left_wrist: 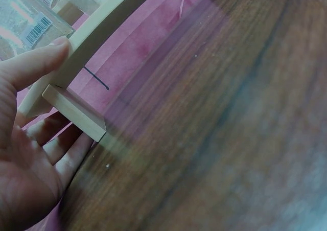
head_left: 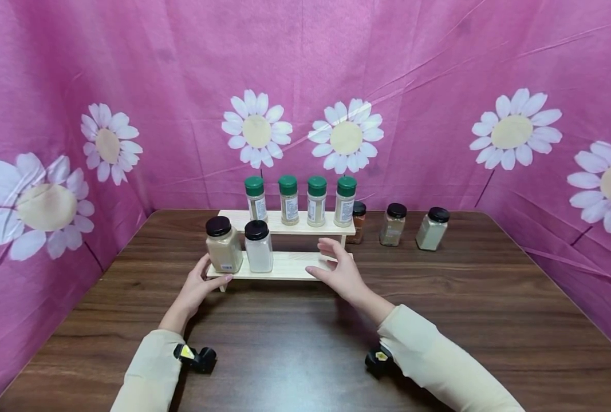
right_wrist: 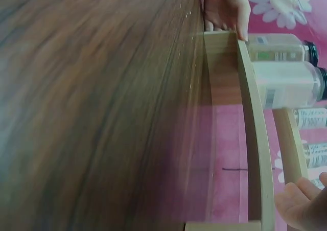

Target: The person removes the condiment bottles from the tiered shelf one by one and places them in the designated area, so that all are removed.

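Note:
A two-tier pale wooden spice rack (head_left: 290,266) stands on the table. My left hand (head_left: 197,292) grips its lower left end, thumb on the front edge and fingers round the side by the leg (left_wrist: 76,113). Close to that thumb stands a square jar of tan powder (head_left: 225,252) with a black lid. Beside it is a black-lidded jar of white powder (head_left: 259,254). Over the right part of the lower tier is my right hand (head_left: 343,274), its thumb and fingers spread apart with nothing between them. Several green-capped shakers (head_left: 290,209) line the upper tier.
Right of the rack, three black-lidded jars stand on the brown wood-grain table (head_left: 439,320): a reddish one (head_left: 357,229) partly hidden by the rack, a brown one (head_left: 391,230) and a pale green one (head_left: 431,234). A pink flowered cloth (head_left: 305,68) hangs behind and at both sides.

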Available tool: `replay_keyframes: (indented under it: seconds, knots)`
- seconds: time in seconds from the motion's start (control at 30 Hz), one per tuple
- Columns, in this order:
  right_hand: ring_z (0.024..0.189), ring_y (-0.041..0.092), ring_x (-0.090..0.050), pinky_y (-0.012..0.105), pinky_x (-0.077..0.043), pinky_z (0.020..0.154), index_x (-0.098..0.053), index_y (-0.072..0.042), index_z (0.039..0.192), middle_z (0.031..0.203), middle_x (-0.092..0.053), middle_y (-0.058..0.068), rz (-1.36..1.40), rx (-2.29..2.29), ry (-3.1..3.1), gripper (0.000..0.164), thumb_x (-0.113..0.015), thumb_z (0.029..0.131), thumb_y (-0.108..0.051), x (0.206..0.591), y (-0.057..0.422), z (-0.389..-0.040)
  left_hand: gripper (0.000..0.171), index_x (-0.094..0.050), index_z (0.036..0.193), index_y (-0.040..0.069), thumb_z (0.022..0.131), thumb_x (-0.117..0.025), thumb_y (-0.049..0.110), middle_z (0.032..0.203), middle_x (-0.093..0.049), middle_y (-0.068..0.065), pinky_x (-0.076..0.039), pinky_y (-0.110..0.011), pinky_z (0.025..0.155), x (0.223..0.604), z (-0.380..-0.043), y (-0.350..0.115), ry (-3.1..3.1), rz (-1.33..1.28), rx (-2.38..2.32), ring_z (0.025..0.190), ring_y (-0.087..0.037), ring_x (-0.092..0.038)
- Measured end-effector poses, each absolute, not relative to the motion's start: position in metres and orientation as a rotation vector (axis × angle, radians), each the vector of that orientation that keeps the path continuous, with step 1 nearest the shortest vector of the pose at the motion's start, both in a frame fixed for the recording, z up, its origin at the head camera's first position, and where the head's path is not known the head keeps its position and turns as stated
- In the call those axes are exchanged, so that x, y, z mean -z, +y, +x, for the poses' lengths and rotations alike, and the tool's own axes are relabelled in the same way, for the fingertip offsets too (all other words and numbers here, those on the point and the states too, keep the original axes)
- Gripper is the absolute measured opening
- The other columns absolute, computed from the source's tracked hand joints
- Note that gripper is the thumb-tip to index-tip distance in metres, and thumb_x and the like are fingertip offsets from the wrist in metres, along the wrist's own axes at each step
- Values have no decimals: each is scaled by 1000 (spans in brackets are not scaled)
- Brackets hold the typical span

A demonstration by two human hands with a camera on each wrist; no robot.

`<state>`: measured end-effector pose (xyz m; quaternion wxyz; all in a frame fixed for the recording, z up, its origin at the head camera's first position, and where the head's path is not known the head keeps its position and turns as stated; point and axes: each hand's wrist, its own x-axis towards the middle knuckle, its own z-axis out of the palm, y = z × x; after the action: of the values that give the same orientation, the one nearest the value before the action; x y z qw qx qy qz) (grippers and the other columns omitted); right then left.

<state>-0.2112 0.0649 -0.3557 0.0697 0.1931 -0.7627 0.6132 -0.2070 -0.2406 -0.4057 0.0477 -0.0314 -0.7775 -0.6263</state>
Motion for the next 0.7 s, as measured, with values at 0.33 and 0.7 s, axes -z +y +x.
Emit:
replay_keyframes:
  seconds: [0.33,0.7]
  knots:
    - [107,32,-42,43,-34,86,-41,0,118,114,-48,17,618,-1841,-2290,58,-71,68,-6,356,36,-212,72,-26,133,4,74,-67,13,129,-33,-19,-18,-43,95,407,-207,-242,-2388,-99,1895,117,-28,-27]
    - [107,32,-41,43,-33,87,-41,4,118,117,-45,20,595,-1894,-2292,58,-70,69,-4,350,6,-212,71,-27,132,4,74,-67,12,132,-29,-17,-13,-44,96,403,-206,-240,-2388,-90,1901,121,-28,-21]
